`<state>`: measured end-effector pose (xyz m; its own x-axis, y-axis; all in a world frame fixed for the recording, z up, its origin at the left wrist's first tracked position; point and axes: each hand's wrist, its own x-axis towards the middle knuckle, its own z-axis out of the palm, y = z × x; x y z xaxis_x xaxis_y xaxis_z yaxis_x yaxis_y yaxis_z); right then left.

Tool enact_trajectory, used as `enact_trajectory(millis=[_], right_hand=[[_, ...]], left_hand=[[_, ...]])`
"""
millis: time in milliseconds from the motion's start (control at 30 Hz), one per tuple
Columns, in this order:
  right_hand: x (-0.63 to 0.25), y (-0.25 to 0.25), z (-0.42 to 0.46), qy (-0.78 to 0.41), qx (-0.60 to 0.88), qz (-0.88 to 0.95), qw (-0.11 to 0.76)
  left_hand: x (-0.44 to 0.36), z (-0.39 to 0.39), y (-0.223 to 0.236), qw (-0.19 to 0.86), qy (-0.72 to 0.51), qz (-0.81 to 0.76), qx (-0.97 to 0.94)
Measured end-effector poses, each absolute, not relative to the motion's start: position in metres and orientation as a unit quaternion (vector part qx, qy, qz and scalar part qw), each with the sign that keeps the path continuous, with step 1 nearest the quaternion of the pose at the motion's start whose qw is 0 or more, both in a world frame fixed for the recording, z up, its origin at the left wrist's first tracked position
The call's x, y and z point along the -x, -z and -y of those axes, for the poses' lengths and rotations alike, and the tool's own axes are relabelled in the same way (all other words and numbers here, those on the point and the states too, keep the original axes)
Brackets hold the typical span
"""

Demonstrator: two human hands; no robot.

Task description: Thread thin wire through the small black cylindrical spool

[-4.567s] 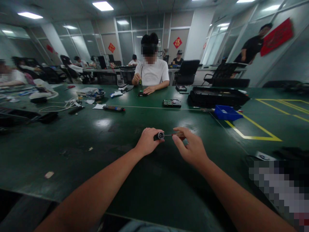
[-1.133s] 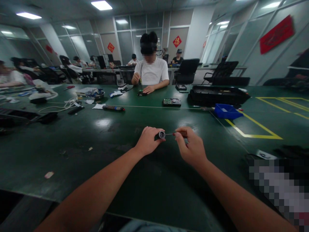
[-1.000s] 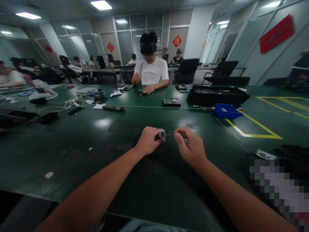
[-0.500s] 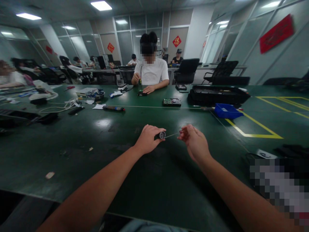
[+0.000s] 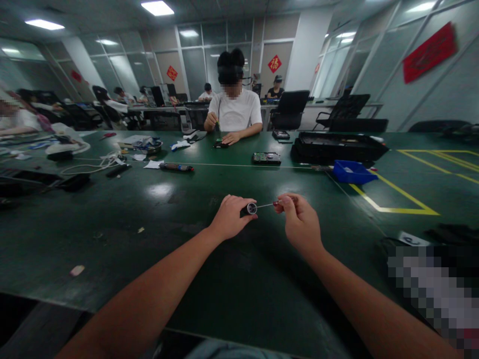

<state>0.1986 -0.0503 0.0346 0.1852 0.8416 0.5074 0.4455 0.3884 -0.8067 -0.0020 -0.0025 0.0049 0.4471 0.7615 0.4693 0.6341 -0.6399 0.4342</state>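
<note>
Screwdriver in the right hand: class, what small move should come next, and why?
Probably the left hand should turn the silver-rimmed cylinder slightly toward the screwdriver. The cylinder faces the camera mostly end-on, while the right hand holds the shaft slanting in from the right. Whether they touch is too small to tell.

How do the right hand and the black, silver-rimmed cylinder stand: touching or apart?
Apart. The head view shows dark green tabletop between the right hand and the cylinder, with a thin metal shaft crossing the gap.
</note>
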Motion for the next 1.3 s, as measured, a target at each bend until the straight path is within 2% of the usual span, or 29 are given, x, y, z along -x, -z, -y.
enact_trajectory(millis=[267,500,1100,1200,1300], right_hand=[[-0.202,-0.045,0.058,-0.019,0.571,0.658,0.491],[-0.202,-0.045,0.058,0.015,0.550,0.685,0.477],[-0.204,-0.049,0.060,-0.086,0.481,0.758,0.432],[-0.202,-0.045,0.060,-0.110,0.495,0.726,0.464],[-0.200,-0.036,0.053,-0.212,0.486,0.649,0.545]], left_hand=[[0.002,0.001,-0.001,0.095,-0.329,-0.407,-0.847],[0.002,-0.001,0.000,0.104,-0.336,-0.402,-0.846],[0.002,0.001,-0.002,0.105,-0.315,-0.419,-0.845],[0.001,0.000,-0.002,0.105,-0.322,-0.419,-0.843],[0.002,-0.001,-0.001,0.101,-0.328,-0.422,-0.839]])
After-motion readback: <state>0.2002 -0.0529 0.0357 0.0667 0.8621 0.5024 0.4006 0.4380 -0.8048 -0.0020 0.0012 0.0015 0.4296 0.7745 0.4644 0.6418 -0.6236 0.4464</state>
